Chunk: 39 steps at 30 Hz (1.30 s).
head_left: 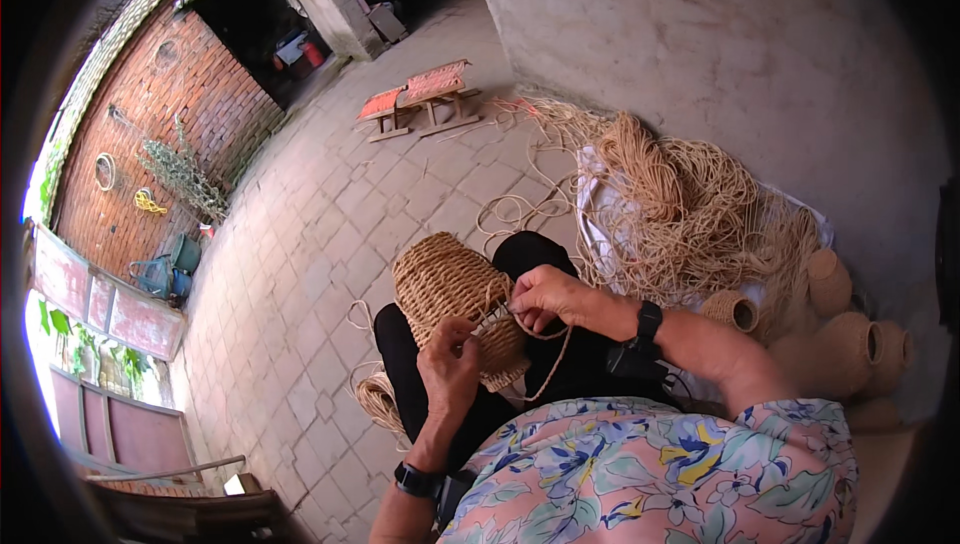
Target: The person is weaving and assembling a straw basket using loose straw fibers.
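A woven straw-coloured basket (440, 279) lies tilted across my lap, its open end toward me. My right hand (548, 296) is closed at the far right of its rim, pinching a thin twisted cord (552, 369) that loops down in front of my right thigh. At the near left of the rim, my left hand (447, 369) has its fingers curled against the weave, gripping the basket's edge. Pale strands cross the opening between both hands. What lies right under the left fingertips is hidden.
A large tangled heap of rope (690, 194) lies on a white sheet (597, 214) to the right. Several finished woven vessels (835, 349) stand beside it by the wall. Two low stools (437, 87) are ahead on the paving. A cord coil (378, 400) lies by my left leg.
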Each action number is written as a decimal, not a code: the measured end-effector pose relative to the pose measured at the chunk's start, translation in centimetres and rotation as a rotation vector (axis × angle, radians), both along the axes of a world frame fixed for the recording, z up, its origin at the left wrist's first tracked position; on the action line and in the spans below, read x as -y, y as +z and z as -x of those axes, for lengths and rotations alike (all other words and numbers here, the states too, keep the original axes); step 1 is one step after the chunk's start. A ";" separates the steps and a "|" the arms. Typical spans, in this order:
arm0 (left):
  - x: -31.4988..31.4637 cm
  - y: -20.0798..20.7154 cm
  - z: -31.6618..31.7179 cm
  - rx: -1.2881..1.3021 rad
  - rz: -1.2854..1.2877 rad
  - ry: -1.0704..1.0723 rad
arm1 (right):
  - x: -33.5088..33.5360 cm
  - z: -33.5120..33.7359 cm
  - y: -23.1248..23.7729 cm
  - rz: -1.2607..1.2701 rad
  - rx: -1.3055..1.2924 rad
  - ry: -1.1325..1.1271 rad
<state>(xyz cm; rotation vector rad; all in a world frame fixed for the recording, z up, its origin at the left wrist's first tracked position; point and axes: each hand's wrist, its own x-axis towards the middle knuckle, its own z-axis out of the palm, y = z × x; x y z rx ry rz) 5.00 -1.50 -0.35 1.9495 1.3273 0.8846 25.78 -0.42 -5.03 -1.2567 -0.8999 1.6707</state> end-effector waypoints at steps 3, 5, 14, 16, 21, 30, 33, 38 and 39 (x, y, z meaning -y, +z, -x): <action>0.1 -0.1 0.0 0.005 -0.037 0.008 | -0.2 0.4 -0.8 0.052 -0.045 -0.074; 0.3 0.0 -0.2 0.012 -0.045 0.013 | -0.3 0.5 -1.1 0.059 -0.031 -0.117; 0.6 -0.6 0.5 0.001 -0.060 0.005 | -1.4 2.9 -1.4 0.022 0.642 -0.082; 0.0 -1.4 1.8 0.029 -0.088 0.013 | -0.6 3.1 0.7 0.014 0.436 -0.072; -1.0 -2.3 6.3 0.565 0.439 -0.029 | 0.3 3.0 1.4 0.028 0.110 0.052; -1.3 -4.1 8.7 0.663 0.474 -0.007 | 1.4 -16.2 -5.3 -0.551 1.404 -0.489; -1.4 -4.3 8.6 0.672 0.484 -0.020 | 5.7 -29.0 -7.4 -0.241 1.671 -0.601; -1.3 -5.0 9.0 0.675 0.468 -0.031 | 8.1 -30.9 -8.1 0.161 1.798 -0.269; -1.5 -4.9 8.8 0.684 0.473 -0.036 | 7.5 -28.4 -8.4 -0.005 1.790 -0.237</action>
